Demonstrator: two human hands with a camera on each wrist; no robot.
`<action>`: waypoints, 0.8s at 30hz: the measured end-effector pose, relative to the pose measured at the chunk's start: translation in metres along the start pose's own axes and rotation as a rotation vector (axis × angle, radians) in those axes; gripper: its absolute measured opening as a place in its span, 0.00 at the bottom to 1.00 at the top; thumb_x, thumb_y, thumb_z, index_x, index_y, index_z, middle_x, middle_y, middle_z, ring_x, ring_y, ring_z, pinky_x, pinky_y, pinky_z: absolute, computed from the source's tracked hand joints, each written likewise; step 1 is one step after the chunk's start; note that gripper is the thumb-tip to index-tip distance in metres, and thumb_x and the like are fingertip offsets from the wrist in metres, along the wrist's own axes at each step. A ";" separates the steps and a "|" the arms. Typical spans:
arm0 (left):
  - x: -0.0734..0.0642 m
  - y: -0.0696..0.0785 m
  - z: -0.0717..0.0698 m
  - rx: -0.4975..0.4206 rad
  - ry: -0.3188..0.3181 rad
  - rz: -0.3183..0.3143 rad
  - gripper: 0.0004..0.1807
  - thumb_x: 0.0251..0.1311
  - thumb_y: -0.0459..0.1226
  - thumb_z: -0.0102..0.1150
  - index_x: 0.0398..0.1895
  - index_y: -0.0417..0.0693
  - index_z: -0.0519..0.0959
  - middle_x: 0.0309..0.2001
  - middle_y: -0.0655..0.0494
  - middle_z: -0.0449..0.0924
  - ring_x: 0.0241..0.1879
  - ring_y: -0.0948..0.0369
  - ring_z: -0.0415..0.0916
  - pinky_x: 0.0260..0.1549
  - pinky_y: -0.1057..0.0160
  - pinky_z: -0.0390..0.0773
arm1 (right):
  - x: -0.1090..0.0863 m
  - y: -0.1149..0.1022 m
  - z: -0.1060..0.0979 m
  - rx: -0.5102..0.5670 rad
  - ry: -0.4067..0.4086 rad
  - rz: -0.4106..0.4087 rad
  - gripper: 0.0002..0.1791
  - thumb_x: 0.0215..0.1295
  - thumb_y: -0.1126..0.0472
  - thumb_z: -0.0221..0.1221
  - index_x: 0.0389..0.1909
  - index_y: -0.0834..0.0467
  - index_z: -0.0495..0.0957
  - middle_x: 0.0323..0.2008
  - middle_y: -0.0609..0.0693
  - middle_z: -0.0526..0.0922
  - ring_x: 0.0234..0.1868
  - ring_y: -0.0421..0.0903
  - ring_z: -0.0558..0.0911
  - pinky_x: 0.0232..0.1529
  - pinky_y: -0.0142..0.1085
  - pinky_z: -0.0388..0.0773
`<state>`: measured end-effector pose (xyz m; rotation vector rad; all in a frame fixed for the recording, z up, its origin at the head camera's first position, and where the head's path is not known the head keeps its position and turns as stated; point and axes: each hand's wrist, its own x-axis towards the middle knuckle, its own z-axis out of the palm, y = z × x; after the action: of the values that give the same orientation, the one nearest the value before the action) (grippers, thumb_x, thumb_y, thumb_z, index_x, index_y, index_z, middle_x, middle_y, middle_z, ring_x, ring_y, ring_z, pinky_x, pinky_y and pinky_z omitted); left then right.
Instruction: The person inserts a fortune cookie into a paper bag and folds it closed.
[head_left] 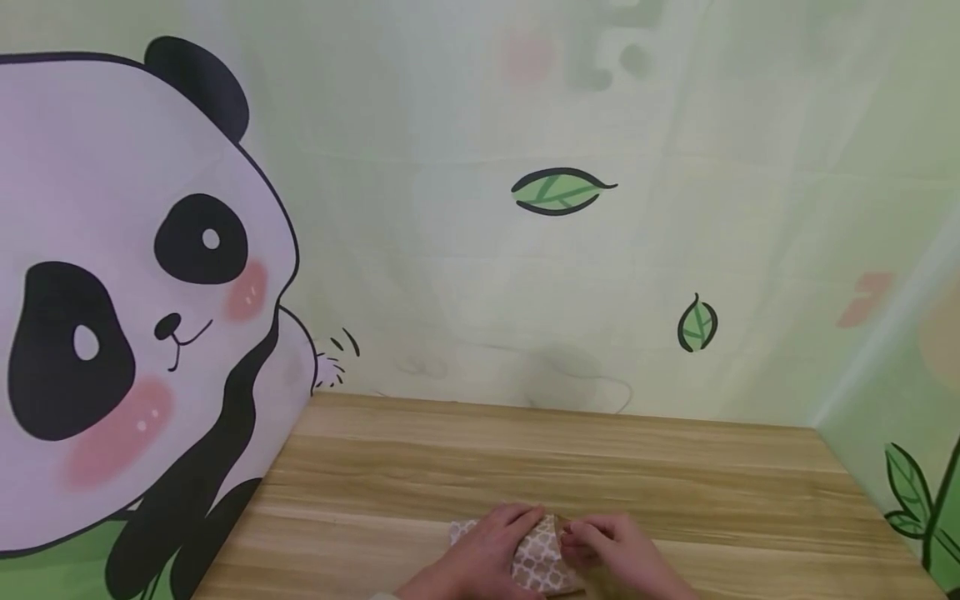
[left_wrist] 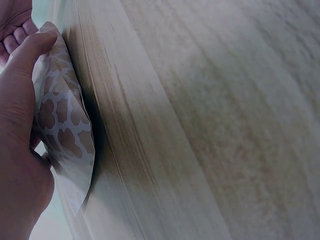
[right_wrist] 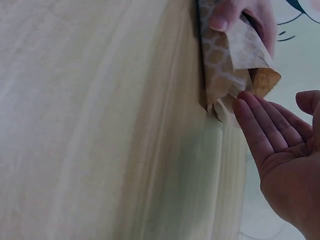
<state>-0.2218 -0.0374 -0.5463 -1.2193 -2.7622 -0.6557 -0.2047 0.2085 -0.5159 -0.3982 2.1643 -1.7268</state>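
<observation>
From my seat I find the patterned paper packet (head_left: 542, 552) at the bottom of the head view, just right of centre, on the bench (head_left: 375, 479). My left hand (head_left: 491, 550) grips it, thumb against one patterned face and fingers round the other side. My right hand (head_left: 621, 552) lies at the loose end, its fingers nearly straight and side by side, thumb apart, as the right wrist view shows; I can't tell how hard the tips press. A brown piece (right_wrist: 266, 81) shows under the lifted paper flap (right_wrist: 246, 47) there. I judge the packet light, its paper thin, crisp and easily creased or torn. I'd hold it by its broad faces, lightly, and handle the flap with fingertips only.
</observation>
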 end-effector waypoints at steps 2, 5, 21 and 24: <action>0.000 0.000 0.000 -0.010 -0.007 -0.007 0.55 0.46 0.68 0.62 0.73 0.51 0.59 0.65 0.56 0.66 0.63 0.59 0.65 0.57 0.57 0.72 | 0.000 -0.002 -0.002 -0.005 0.005 -0.006 0.23 0.73 0.55 0.50 0.51 0.72 0.77 0.43 0.63 0.84 0.43 0.58 0.85 0.40 0.40 0.83; 0.000 0.001 0.000 -0.011 -0.004 -0.009 0.55 0.45 0.68 0.63 0.73 0.51 0.59 0.65 0.56 0.66 0.62 0.59 0.66 0.57 0.58 0.72 | 0.002 -0.002 -0.001 0.018 -0.012 -0.026 0.23 0.74 0.57 0.50 0.52 0.74 0.76 0.44 0.65 0.83 0.44 0.60 0.84 0.42 0.43 0.82; -0.001 0.000 0.003 0.018 0.024 -0.006 0.56 0.44 0.69 0.62 0.73 0.52 0.59 0.64 0.57 0.66 0.62 0.59 0.66 0.57 0.57 0.73 | -0.001 0.008 -0.002 0.185 -0.057 0.023 0.25 0.74 0.57 0.48 0.57 0.78 0.70 0.48 0.68 0.81 0.47 0.56 0.84 0.47 0.48 0.80; 0.000 0.000 0.003 -0.017 0.009 -0.043 0.54 0.43 0.68 0.63 0.73 0.56 0.59 0.64 0.59 0.66 0.61 0.60 0.67 0.55 0.57 0.74 | -0.007 0.009 -0.010 0.149 -0.051 0.005 0.26 0.75 0.57 0.48 0.57 0.79 0.68 0.49 0.70 0.79 0.48 0.59 0.83 0.47 0.47 0.80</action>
<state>-0.2212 -0.0362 -0.5490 -1.1599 -2.7892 -0.6883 -0.2024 0.2220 -0.5226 -0.3932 1.9844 -1.8403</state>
